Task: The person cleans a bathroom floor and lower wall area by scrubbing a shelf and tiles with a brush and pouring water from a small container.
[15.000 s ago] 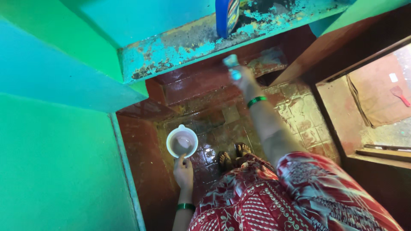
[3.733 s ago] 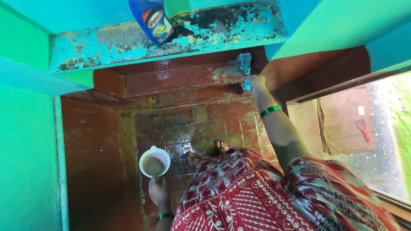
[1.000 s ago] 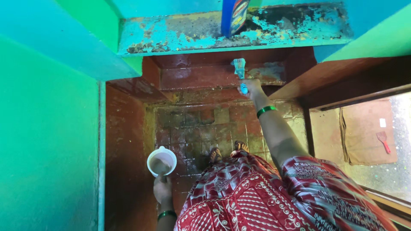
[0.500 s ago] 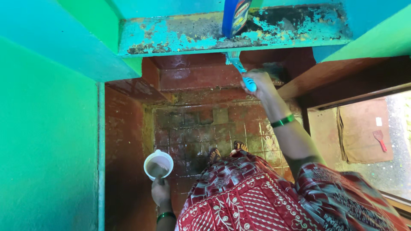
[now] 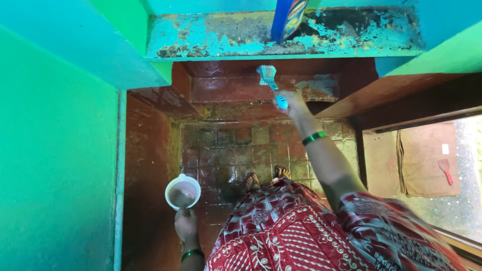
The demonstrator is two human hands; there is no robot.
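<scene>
My right hand (image 5: 290, 104) reaches forward and grips a blue-handled brush (image 5: 271, 83), its bristle head raised against the red-brown step just under the ledge. My left hand (image 5: 186, 224) holds a white mug (image 5: 183, 191) by its handle, low at my left side; cloudy liquid sits inside it. A green bangle circles each wrist. My feet (image 5: 263, 176) stand on the wet tiled floor (image 5: 221, 150), partly hidden by my red patterned dress (image 5: 301, 231).
A worn turquoise ledge (image 5: 226, 40) with peeling paint carries a blue bottle (image 5: 287, 17). Green walls (image 5: 55, 165) close in on the left. At right, past a dark wooden edge, a brown mat (image 5: 427, 160) with a small red scraper (image 5: 445, 169) lies on the ground.
My right hand has lifted the brush from the lower step towards the ledge and moved it leftward. The mug in my left hand stays about where it was.
</scene>
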